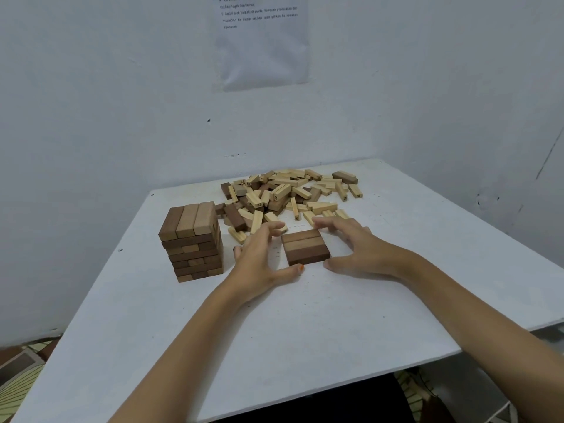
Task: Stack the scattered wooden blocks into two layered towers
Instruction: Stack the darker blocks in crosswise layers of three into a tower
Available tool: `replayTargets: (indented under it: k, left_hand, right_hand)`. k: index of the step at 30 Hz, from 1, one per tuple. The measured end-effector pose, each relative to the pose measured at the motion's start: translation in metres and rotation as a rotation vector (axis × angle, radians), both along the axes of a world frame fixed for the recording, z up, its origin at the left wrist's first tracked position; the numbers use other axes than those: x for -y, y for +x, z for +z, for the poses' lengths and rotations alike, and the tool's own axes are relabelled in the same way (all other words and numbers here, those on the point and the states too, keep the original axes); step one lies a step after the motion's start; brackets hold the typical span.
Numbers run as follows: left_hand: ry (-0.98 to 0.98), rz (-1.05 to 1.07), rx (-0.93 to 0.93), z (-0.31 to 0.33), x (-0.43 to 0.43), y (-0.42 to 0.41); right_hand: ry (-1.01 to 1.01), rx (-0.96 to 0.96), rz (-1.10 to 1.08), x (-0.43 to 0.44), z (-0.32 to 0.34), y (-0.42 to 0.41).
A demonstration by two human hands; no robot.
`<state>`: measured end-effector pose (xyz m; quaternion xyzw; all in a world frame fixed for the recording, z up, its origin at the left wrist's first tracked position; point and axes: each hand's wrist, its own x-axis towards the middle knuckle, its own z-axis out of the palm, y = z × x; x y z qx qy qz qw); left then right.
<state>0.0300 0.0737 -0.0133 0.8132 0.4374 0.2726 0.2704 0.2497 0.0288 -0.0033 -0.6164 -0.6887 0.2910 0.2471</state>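
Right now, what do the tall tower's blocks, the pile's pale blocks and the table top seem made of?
The tall tower: wood, brown and tan, matte, with faint grain lines. The pile's pale blocks: lighter unpainted wood, some with printed numbers. The table top: a smooth white matte board, possibly painted or laminated.

The wall sheet (261,41) reads in part "Ambil blok berbaki di sekitar kawasan"; some pale blocks (275,195) bear blurred numbers.

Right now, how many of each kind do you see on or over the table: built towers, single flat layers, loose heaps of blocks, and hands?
Built tower: 1
Flat layer: 1
Loose heap: 1
Hands: 2 (left hand, right hand)
Total: 5
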Motion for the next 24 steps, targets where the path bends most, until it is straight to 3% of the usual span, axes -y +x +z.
replayTargets:
  k: [11, 24]
  left_hand:
    - [0.038, -0.009, 0.054, -0.004, -0.006, 0.002]
    - [0.035, 0.01, 0.269, 0.009, 0.005, 0.004]
  right_hand:
    - [0.121, -0.014, 0.019, -0.001, -0.001, -0.001]
    - [0.202, -0.292, 0.03, 0.0, 0.003, 0.005]
